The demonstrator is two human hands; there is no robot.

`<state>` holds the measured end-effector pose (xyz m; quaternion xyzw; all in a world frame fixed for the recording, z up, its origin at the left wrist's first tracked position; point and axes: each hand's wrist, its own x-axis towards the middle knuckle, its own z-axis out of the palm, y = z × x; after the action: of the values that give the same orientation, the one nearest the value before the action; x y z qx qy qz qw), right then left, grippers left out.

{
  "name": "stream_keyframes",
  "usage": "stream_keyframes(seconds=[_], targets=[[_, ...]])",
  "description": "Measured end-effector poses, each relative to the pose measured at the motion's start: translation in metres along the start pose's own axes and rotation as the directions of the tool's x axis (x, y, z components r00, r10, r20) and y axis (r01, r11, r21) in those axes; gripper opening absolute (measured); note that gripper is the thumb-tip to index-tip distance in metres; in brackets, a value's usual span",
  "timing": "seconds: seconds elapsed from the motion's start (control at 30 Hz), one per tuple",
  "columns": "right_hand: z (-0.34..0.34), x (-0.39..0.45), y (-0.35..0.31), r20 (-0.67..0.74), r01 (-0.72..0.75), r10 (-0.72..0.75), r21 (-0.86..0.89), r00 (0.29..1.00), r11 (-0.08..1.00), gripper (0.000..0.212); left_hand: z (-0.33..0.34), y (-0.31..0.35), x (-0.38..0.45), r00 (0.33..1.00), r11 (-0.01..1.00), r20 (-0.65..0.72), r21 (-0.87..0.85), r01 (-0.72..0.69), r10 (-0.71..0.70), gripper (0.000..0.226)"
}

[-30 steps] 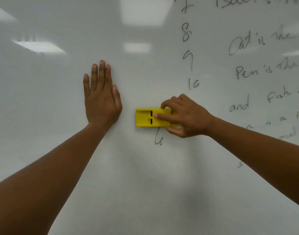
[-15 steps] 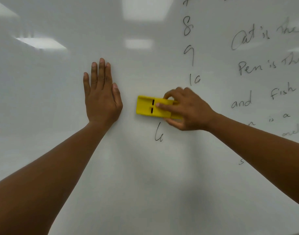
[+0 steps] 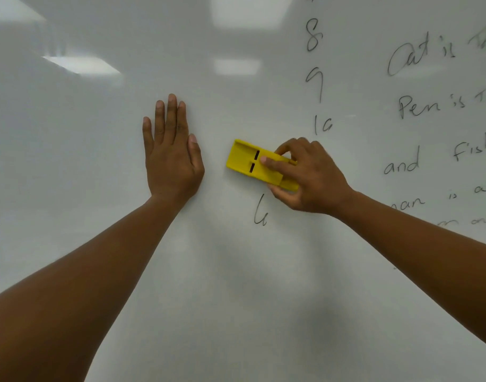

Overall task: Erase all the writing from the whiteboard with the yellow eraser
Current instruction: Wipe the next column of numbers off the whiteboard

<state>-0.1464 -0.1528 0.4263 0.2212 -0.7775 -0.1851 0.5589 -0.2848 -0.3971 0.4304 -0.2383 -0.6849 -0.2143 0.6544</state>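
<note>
The white whiteboard (image 3: pixel 236 271) fills the view. My right hand (image 3: pixel 309 177) grips the yellow eraser (image 3: pixel 247 161) and presses it flat on the board, tilted with its left end higher. A black stray mark (image 3: pixel 261 215) lies just below the eraser. A column of numbers, 8 (image 3: pixel 313 34), 9 (image 3: pixel 316 81) and 10 (image 3: pixel 323 125), runs above my right hand. Handwritten lines such as "Cat is" (image 3: pixel 418 57), "Pen is" (image 3: pixel 429 106) and "and fish" (image 3: pixel 434 158) cover the right side. My left hand (image 3: pixel 173 153) rests flat on the board, fingers up, left of the eraser.
Ceiling lights reflect in the board at the upper left (image 3: pixel 79 64) and top centre (image 3: pixel 247 9). The left half and the lower part of the board carry no writing. More writing (image 3: pixel 443 199) continues behind my right forearm.
My right hand has moved the eraser up from just above the stray mark and tilted it. My left hand has stayed flat in place.
</note>
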Motion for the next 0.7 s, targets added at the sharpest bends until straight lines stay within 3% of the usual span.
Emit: stream_keyframes(seconds=[0.13,0.23,0.37,0.43,0.5,0.57,0.63,0.7], targets=[[0.01,-0.023,-0.012,0.155,0.285,-0.29,0.05,0.945,0.957,0.042,0.0,0.0,-0.004,1.0,1.0,0.008,-0.001,0.004,-0.004,0.057],[0.012,-0.032,-0.015,0.2,0.324,-0.329,0.058,0.923,0.944,0.04,-0.001,0.001,-0.007,1.0,1.0,0.007,0.003,0.006,-0.006,0.057],[0.006,-0.026,-0.01,0.064,0.08,-0.081,0.017,0.995,0.997,0.044,-0.002,0.004,-0.008,0.999,1.0,0.022,0.015,0.023,-0.023,0.058],[0.003,-0.021,-0.006,-0.015,-0.08,0.08,0.007,0.997,0.997,0.046,-0.003,0.007,-0.009,0.999,0.999,0.036,0.019,0.036,-0.037,0.058],[0.002,-0.019,-0.005,-0.031,-0.135,0.135,0.0,0.99,0.991,0.046,-0.004,0.01,-0.011,0.998,0.999,0.05,0.02,0.045,-0.046,0.059],[0.003,-0.022,-0.005,0.001,-0.061,0.061,0.024,0.998,0.998,0.047,-0.005,0.011,-0.013,0.996,0.999,0.071,0.025,0.042,-0.044,0.059],[0.003,-0.028,-0.008,0.097,0.129,-0.135,0.064,0.986,0.99,0.045,-0.007,0.011,-0.016,0.994,0.999,0.1,0.031,0.034,-0.037,0.06],[0.005,-0.035,-0.011,0.221,0.338,-0.351,0.098,0.91,0.936,0.041,-0.008,0.011,-0.021,0.992,0.999,0.12,0.035,0.024,-0.028,0.06]])
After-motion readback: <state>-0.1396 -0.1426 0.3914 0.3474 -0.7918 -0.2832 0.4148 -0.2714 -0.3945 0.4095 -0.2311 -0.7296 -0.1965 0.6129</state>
